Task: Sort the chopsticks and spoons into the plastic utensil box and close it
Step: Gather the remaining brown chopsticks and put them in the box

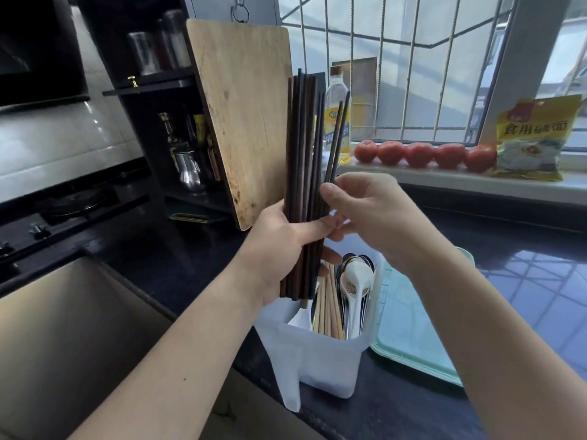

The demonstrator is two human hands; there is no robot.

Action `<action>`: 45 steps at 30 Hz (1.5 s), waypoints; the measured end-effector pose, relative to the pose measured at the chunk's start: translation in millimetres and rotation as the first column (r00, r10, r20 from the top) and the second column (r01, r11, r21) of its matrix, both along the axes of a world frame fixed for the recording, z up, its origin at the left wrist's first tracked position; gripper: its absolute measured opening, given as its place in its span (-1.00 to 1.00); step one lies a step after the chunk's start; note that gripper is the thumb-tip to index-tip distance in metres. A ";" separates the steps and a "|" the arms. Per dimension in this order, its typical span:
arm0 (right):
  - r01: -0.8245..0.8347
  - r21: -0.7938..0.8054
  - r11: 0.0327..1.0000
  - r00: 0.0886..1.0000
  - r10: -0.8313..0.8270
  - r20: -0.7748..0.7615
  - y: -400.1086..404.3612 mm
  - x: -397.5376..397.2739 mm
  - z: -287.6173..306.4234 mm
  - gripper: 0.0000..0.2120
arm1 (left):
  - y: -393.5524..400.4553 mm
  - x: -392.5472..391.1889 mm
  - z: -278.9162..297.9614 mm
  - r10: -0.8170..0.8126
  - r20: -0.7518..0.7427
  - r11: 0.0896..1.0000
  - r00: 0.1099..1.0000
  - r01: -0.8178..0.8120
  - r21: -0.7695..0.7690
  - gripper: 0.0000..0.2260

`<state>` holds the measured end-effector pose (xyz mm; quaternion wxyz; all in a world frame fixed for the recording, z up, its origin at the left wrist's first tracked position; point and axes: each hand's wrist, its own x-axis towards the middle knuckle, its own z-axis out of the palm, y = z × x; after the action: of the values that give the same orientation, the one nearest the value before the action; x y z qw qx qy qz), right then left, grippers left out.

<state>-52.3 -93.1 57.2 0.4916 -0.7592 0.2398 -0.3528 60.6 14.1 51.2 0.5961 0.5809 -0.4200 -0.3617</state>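
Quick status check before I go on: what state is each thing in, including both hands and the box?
left hand: grips the dark chopsticks bundle
dark chopsticks: upright, held above the box
right hand: pinches two chopsticks away from the bundle
utensil box: open, upright on the counter
light chopsticks: standing in the box
white spoon: standing in the box
green lid: flat beside the box

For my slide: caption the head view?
Left hand grips dark chopsticks; right hand pinches two above utensil box.
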 end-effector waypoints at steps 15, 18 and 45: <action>-0.059 -0.500 0.864 0.648 -0.348 -0.677 2.0 13.1 -26.4 -0.81 | -6.2 -2.1 -5.7 0.248 -0.009 0.966 0.969 -0.248 -0.070 -0.95; 0.086 -0.549 0.831 0.772 -0.404 -0.491 0.2 6.7 -15.6 -0.73 | -3.9 -2.3 -4.2 0.236 0.000 0.970 0.972 -0.235 -0.067 -0.94; 0.109 -0.058 0.992 0.992 -0.113 -0.056 9.1 7.0 -2.0 -0.71 | -4.3 5.9 -5.8 0.176 -0.045 0.979 0.983 -0.180 -0.091 -0.92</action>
<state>-45.3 -83.9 55.2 0.4429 -0.7679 0.2863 -0.3634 66.5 9.8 45.3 0.6607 0.5803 -0.3720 -0.2972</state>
